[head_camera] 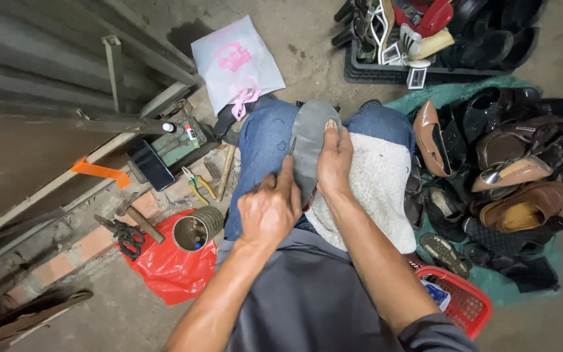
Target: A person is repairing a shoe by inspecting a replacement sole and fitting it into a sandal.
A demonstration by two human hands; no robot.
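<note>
A grey shoe sole (313,133) rests sole-up on my lap, between my knees in blue jeans (262,140). My right hand (333,163) grips its right edge with the thumb pressed on the grey face. My left hand (270,207) is closed around a thin tool whose tip (292,145) meets the sole's left edge. A white fleecy cloth (379,186) covers my right thigh under the sole.
Many shoes lie heaped on a green sheet (516,169) at right, and more fill a black crate (425,39). A red basket (464,303) stands at lower right. At left are a tin can (197,229), red bag (171,270), pliers (198,184), hammer (141,221), phone (151,166) and white bag (236,62).
</note>
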